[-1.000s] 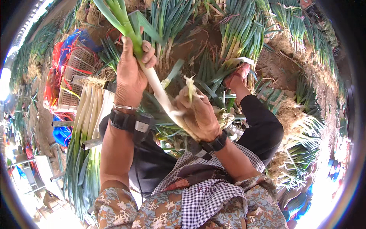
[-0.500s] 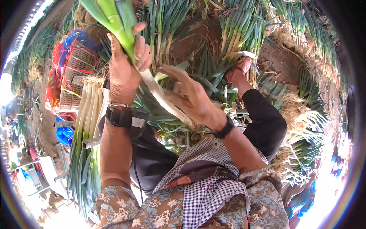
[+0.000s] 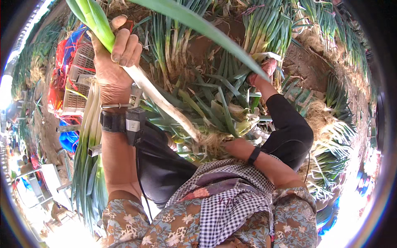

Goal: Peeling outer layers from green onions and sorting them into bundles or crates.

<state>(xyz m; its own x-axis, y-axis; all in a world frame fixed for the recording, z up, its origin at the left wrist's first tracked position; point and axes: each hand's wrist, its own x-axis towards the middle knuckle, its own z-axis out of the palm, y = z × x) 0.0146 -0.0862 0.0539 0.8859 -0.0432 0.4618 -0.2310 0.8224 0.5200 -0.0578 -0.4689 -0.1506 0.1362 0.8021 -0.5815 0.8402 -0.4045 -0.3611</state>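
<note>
Above lap: leek [image 3: 165, 103] gripped by left hand [image 3: 113, 62], root end at right hand [image 3: 235, 146].

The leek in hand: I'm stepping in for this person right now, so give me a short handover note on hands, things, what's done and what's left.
Left hand: grip closed round the leek where green meets white, held up and slanting.
Right hand: at the leek's root end, low by the lap; fingers are hidden in the roots, so its grip is unclear.
Done: a pile of cleaned leeks lies on the left beside the crates.
Left: the roots are still on this leek; many leek bundles stand on the soil ahead, and trimmed leaves litter the lap.
</note>
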